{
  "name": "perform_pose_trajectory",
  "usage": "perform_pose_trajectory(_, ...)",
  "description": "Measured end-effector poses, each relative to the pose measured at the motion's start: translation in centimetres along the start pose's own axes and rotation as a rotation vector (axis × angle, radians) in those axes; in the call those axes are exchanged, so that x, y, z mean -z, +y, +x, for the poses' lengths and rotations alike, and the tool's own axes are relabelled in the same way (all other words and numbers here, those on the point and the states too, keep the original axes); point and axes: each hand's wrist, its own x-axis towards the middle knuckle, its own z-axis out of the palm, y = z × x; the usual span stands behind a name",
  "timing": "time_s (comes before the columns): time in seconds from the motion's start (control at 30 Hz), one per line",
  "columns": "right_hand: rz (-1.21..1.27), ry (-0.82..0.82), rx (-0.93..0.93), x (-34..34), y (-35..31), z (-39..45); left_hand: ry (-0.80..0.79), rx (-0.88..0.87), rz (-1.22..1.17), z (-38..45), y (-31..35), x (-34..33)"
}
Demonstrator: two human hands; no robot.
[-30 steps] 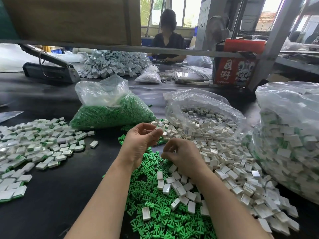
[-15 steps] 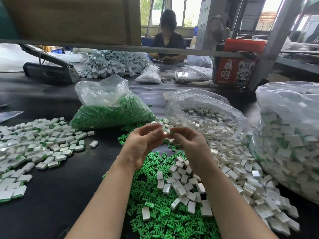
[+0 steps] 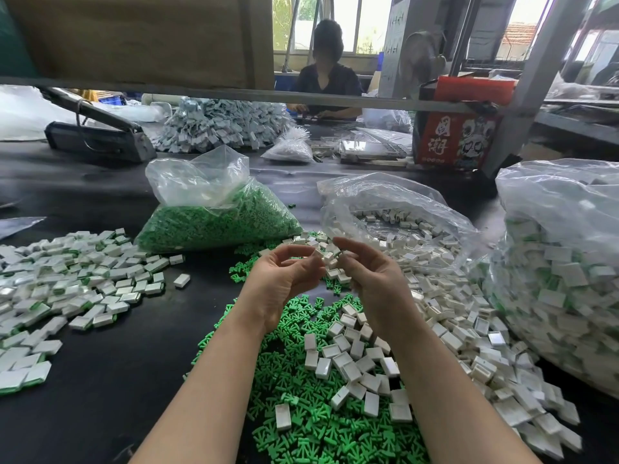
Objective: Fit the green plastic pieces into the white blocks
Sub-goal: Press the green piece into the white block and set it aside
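My left hand [image 3: 284, 279] and right hand [image 3: 371, 279] are raised together above the black table, fingertips almost touching. The left pinches a small white block [image 3: 326, 259]; the right pinches what looks like a small green piece, mostly hidden by its fingers. Below them lies a heap of loose green plastic pieces [image 3: 301, 413] with white blocks [image 3: 351, 356] scattered on top. More white blocks spill from an open clear bag [image 3: 402, 209] on the right. A clear bag of green pieces [image 3: 217, 222] stands behind my left hand.
Fitted white-and-green blocks are spread at the left [image 3: 67, 279] and fill a big clear bag [image 3: 562, 262] at the right. Farther back are a grey-white parts heap [image 3: 217, 125], a black tool [image 3: 97, 135], a red box [image 3: 455, 135] and a seated person [image 3: 325, 82].
My right hand rose from the pile of blocks and came up to meet my left hand. The left hand stayed almost in place. The hands have since held close together.
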Motion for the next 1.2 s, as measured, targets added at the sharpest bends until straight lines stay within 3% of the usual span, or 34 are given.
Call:
perform_pose_trajectory(0.37, -0.095, 0.115, 0.169, 0.18, 0.52, 0.05, 0.01, -0.028, 0.163, -0.29, -0.15, -0.79)
perform_pose_trajectory(0.7, -0.1, 0.154, 0.141, -0.07, 0.58, 0.16, 0.02, -0.099, 0.362, -0.43, -0.46, -0.89)
perform_pose_trajectory(1.2, -0.158, 0.122, 0.137, 0.21, 0.68, 0.25, -0.005, -0.202, 0.373, -0.21, -0.64, -0.61)
